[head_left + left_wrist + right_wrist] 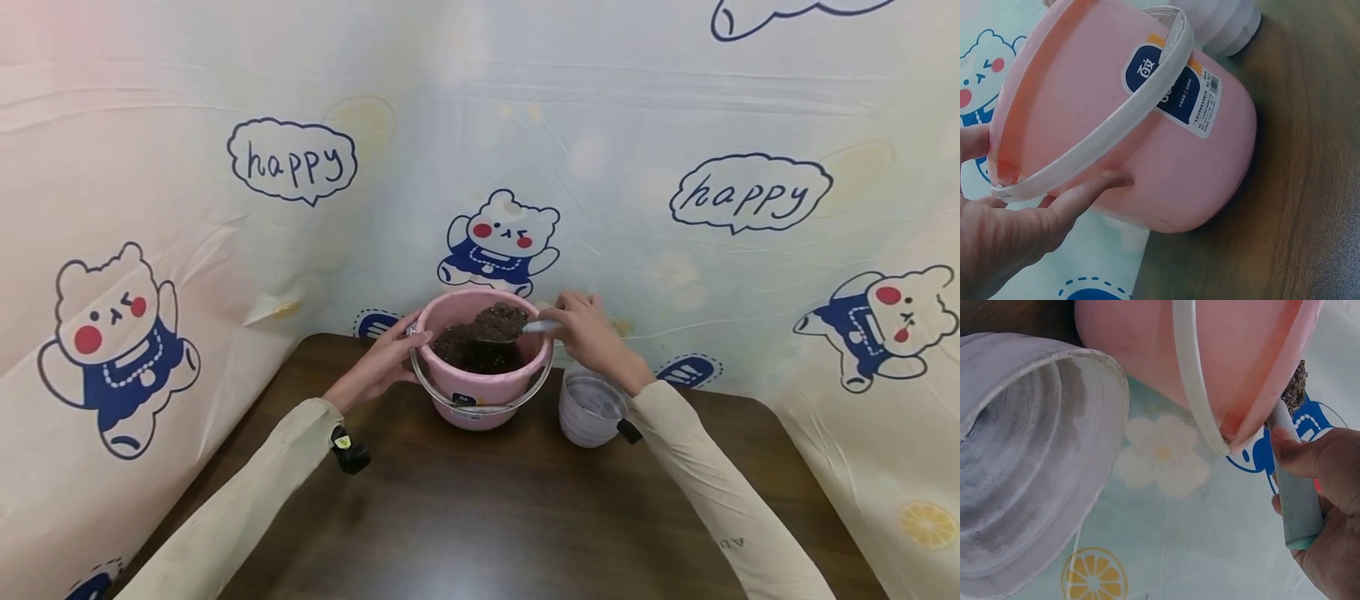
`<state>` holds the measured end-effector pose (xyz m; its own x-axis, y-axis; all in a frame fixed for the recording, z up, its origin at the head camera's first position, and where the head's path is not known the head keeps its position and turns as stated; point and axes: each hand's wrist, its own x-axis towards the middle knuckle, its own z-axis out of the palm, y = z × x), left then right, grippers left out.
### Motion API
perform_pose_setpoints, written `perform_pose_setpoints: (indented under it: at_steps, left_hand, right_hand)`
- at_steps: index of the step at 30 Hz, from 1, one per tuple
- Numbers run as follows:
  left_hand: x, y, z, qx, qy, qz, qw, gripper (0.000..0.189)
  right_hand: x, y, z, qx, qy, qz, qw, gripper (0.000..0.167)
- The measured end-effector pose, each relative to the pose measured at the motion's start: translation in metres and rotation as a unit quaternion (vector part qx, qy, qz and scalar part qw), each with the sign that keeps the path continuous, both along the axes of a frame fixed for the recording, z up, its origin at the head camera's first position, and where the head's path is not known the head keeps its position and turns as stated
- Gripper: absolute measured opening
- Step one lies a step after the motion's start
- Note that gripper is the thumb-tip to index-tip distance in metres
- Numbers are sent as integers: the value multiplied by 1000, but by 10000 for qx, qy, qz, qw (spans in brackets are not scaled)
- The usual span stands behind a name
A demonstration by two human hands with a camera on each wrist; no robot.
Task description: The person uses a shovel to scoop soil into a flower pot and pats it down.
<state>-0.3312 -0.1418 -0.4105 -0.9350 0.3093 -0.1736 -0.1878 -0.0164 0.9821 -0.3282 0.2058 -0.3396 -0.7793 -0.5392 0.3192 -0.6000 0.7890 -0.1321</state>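
Trowel (537,326) heaped with soil (501,320) over the pink bucket (495,385).
Right hand (587,332) grips the trowel's pale handle (1300,500); left hand (380,358) holds the bucket by its rim and side. Nearby, 1 ridged pot (587,427) stands on the table (450,517).

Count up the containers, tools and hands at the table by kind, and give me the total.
Containers: 2 (bucket, pot)
Tools: 1 (trowel)
Hands: 2 (left hand, right hand)
Total: 5
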Motion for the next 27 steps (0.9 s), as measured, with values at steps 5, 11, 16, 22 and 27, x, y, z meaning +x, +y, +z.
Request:
perform_pose_setpoints:
  at_steps: [5, 11, 16, 22, 27]
  left_hand:
    - [1, 6, -1, 15, -28, 50, 10000, 74]
    - [-1, 7, -2, 83, -21, 44, 10000, 72]
    - [-1, 6, -1, 99, -54, 1, 9999, 72]
    - [-1, 7, 0, 60, -79, 44, 9999, 73]
    - [-1, 7, 0, 54, -81, 75, 9999, 73]
  right_hand:
    - [0, 4, 1, 52, 170, 22, 9998, 33]
    - [1, 8, 2, 92, 163, -14, 9998, 25]
    - [2, 15, 1, 82, 120, -46, 9999, 23]
    - [4, 22, 5, 6, 256, -46, 9997, 23]
    - [5, 29, 10, -32, 380, 0, 9993, 25]
